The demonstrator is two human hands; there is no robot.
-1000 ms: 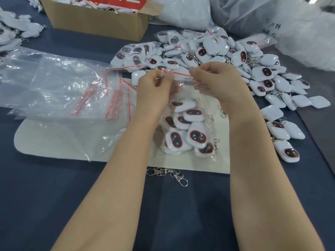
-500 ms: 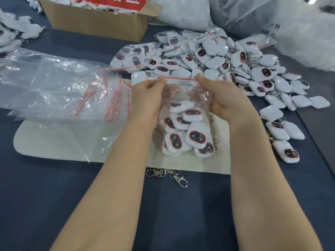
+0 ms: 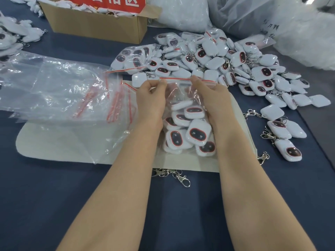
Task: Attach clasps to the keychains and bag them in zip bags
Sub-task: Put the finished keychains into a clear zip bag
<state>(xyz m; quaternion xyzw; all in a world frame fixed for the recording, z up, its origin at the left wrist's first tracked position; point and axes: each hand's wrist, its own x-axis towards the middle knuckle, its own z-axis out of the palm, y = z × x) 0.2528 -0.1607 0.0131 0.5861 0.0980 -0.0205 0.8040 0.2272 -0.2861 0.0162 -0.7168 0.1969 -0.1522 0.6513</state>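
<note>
While left hand (image 3: 150,104), right hand (image 3: 212,100) pinch zip bag (image 3: 178,90) at red strip (image 3: 175,79), keychains (image 3: 197,134) lie below grip, between wrists.

One left hand (image 3: 150,102), one right hand (image 3: 212,100), one cardboard box (image 3: 94,24), one white mat (image 3: 63,147), countless keychains (image 3: 214,63).

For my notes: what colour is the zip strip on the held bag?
Red zip strip, head view.

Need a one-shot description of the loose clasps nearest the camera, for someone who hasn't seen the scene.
Find the white mat on the dark blue table. At its near edge, between the left forearm and the right forearm, lies a short tangle of silver clasps. It alone lies between the arms: bare metal, no white keychain attached.
</note>
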